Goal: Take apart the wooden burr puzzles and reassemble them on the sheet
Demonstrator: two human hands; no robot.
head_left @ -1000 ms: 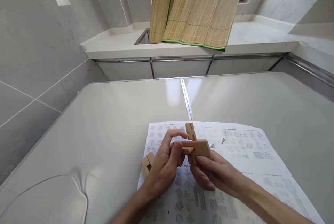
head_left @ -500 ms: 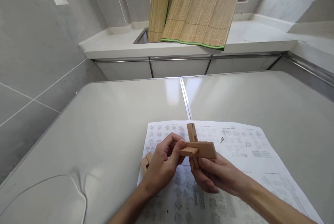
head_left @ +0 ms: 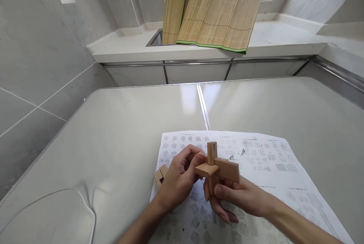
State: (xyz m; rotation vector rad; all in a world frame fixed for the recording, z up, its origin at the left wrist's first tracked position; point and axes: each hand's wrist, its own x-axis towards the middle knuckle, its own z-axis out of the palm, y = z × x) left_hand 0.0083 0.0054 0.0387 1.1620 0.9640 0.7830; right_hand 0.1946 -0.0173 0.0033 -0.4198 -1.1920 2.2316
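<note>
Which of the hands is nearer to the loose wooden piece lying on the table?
Left. The left hand is right beside the loose wooden piece, partly covering it; the right hand is farther away, holding the wooden puzzle.

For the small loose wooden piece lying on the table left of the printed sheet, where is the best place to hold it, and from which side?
Probably from above, pinching the two long sides of the small notched wooden block. It lies flat on the grey table at the printed sheet's left edge. The left hand hides its right end, so approach from the open left side.
</note>
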